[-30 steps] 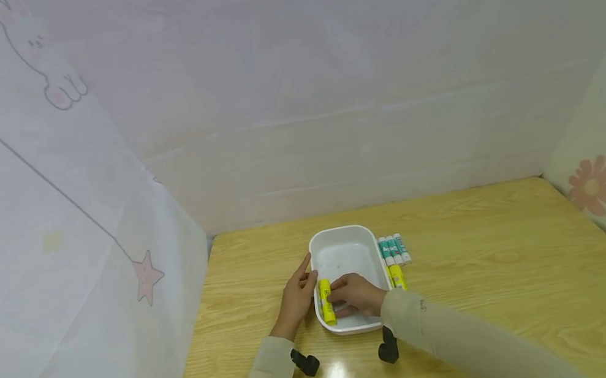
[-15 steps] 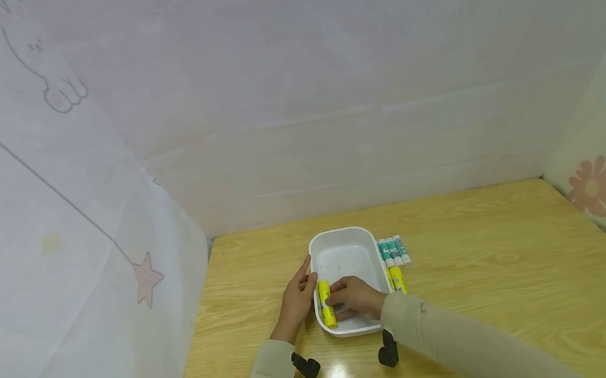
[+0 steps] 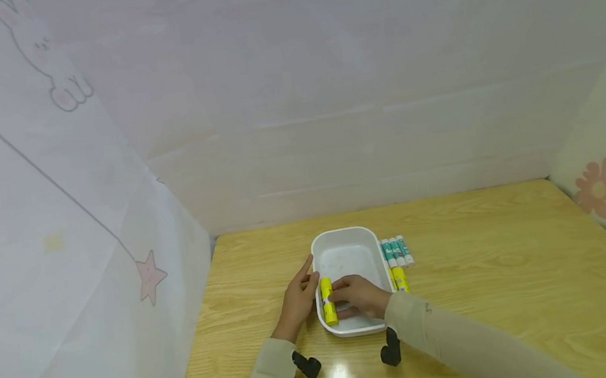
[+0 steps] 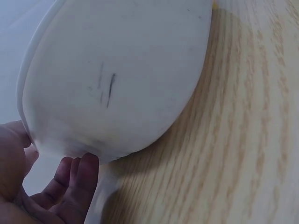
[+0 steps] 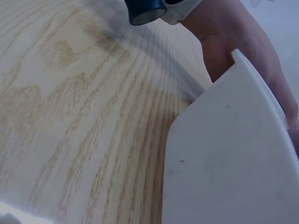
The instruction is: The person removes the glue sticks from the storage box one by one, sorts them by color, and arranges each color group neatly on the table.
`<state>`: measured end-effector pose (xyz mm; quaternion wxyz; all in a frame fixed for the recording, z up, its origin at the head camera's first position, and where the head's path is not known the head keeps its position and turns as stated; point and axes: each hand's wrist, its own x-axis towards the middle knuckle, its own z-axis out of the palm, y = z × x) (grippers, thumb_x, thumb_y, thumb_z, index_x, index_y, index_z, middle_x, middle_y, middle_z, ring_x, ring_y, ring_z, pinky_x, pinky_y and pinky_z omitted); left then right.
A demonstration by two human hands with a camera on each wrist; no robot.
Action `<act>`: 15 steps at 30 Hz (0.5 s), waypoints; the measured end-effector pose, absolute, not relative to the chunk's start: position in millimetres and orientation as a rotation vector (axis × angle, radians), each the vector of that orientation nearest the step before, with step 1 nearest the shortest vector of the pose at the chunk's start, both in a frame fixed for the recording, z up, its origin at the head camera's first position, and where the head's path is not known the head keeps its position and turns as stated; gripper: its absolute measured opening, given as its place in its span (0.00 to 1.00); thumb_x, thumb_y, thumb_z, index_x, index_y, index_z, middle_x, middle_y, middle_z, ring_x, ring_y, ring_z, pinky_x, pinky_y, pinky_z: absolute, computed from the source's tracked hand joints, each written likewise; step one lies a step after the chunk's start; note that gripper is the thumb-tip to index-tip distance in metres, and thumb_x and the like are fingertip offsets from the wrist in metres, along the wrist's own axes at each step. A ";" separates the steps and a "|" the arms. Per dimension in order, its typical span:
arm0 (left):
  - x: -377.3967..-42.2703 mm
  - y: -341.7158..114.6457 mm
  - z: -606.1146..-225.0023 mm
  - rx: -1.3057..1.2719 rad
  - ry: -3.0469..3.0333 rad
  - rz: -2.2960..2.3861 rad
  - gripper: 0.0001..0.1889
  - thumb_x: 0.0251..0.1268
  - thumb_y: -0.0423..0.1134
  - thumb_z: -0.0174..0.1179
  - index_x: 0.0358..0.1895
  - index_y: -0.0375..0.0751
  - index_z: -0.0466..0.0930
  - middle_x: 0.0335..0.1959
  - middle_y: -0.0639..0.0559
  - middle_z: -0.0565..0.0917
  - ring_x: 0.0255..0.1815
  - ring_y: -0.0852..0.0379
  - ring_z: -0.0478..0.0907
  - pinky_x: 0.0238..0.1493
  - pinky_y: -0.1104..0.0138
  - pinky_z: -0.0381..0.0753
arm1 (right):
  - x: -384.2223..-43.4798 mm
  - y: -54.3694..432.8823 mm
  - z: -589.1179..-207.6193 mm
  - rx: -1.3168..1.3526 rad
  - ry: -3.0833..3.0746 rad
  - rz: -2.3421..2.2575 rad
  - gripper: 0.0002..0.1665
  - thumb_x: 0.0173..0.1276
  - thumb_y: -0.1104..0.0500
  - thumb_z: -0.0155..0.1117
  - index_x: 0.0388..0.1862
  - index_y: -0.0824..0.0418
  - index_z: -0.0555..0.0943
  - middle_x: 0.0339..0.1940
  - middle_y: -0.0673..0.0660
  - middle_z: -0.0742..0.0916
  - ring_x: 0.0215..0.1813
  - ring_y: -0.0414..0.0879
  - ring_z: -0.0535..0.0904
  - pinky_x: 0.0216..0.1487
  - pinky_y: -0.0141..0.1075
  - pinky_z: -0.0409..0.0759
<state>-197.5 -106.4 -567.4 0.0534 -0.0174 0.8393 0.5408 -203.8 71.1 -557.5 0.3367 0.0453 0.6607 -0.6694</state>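
Observation:
A white plastic tray (image 3: 354, 333) with rounded corners stands on the wooden table. At its left side my left hand (image 3: 295, 300) holds the wall near the rim. The left wrist view shows bent fingers (image 4: 84, 179) against the outer wall, with the thumb by the rim. My right hand (image 3: 360, 296) reaches over the right wall and grips a yellow glue stick (image 3: 329, 309) inside the tray. That stick lies lengthwise along the left inner wall. In the right wrist view the tray wall (image 5: 229, 154) hides the fingers and the stick.
Right of the tray, several green-and-white glue sticks (image 3: 396, 252) lie side by side on the table (image 3: 487, 256). Yellow glue sticks (image 3: 399, 278) lie nearer, partly hidden by the tray and right sleeve. A hanging cloth (image 3: 296, 122) stands behind the table.
Hands, tray and yellow glue stick stay almost in place. The whole head view shifts slightly.

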 end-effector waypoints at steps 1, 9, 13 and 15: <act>-197.3 -107.0 -567.7 -0.060 2.546 1.641 0.26 0.76 0.54 0.49 0.73 0.74 0.58 0.52 0.47 0.77 0.54 0.50 0.77 0.51 0.56 0.81 | -203.7 72.0 -557.2 0.116 1.712 -1.756 0.25 0.67 0.62 0.67 0.59 0.70 0.72 0.49 0.63 0.81 0.47 0.51 0.81 0.44 0.43 0.85; -198.2 -106.2 -562.6 -0.065 2.544 1.645 0.26 0.76 0.53 0.49 0.73 0.73 0.59 0.52 0.47 0.78 0.54 0.50 0.78 0.50 0.56 0.82 | -207.8 80.4 -547.2 0.112 1.642 -1.843 0.26 0.68 0.62 0.65 0.61 0.71 0.71 0.51 0.64 0.81 0.48 0.50 0.82 0.48 0.45 0.84; -197.1 -105.8 -561.7 -0.064 2.535 1.648 0.26 0.76 0.53 0.49 0.74 0.72 0.59 0.52 0.46 0.78 0.53 0.49 0.78 0.48 0.57 0.83 | -210.9 84.9 -542.4 0.101 1.662 -1.851 0.25 0.69 0.62 0.64 0.60 0.71 0.71 0.52 0.64 0.80 0.49 0.51 0.81 0.48 0.45 0.84; -196.2 -106.0 -562.2 -0.064 2.537 1.647 0.26 0.76 0.53 0.49 0.74 0.71 0.59 0.52 0.45 0.78 0.53 0.49 0.78 0.47 0.58 0.83 | -212.2 87.8 -537.9 0.093 1.669 -1.859 0.25 0.69 0.62 0.63 0.61 0.71 0.70 0.54 0.64 0.80 0.51 0.51 0.81 0.49 0.45 0.84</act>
